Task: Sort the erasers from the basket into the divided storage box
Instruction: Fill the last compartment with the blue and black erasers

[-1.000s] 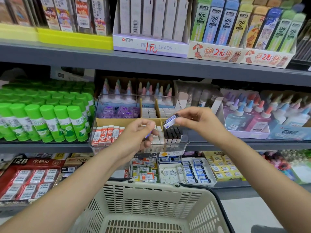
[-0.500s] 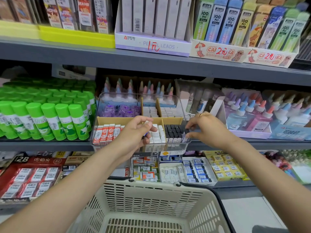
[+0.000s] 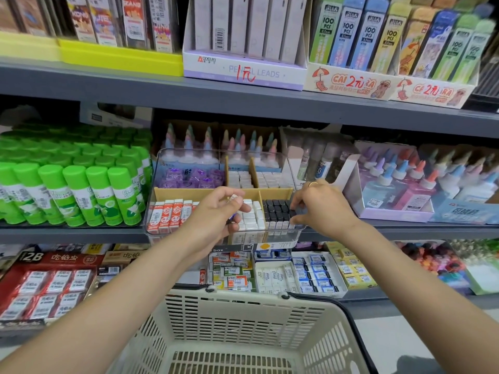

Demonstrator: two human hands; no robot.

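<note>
Left hand (image 3: 216, 211) fingers curled; right hand (image 3: 321, 209) fingers pinching downward.

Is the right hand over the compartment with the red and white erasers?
No, the right hand is at the black erasers in the box's front right compartment.

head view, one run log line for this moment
right hand: seating eraser among black erasers | left hand: holding spare eraser | storage box: on shelf

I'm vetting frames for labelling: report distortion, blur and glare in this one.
Head view: wide-angle lens bows the upper shelf and stretches the forearms; lighting even, shadows soft; right hand slightly smeared at the fingertips, left hand crisper; storage box clear wall shows faint glare; corners soft.
</note>
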